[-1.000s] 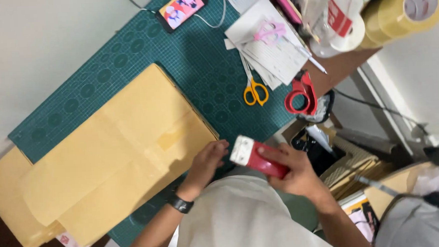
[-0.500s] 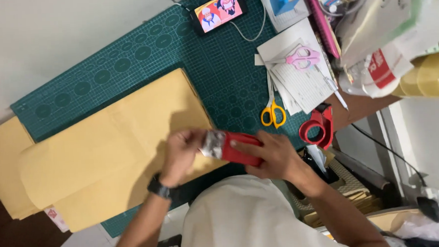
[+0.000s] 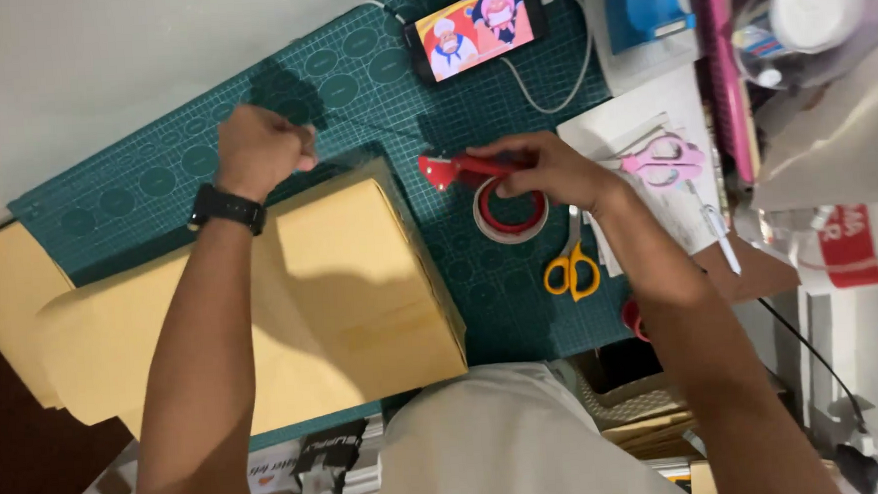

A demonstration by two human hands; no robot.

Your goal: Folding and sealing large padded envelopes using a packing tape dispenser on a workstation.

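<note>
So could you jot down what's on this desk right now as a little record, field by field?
Left hand: left hand, fisted above the tan cardboard box
Right hand: right hand gripping a red tape dispenser with its tape roll
Surface: green gridded cutting mat
Nearby: yellow-handled scissors, pink-handled scissors, phone showing a cartoon
Wrist: black watch

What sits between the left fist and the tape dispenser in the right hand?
In the head view, only bare green cutting mat and the brown box's far corner lie between the left hand and the red tape dispenser in the right hand.
</note>
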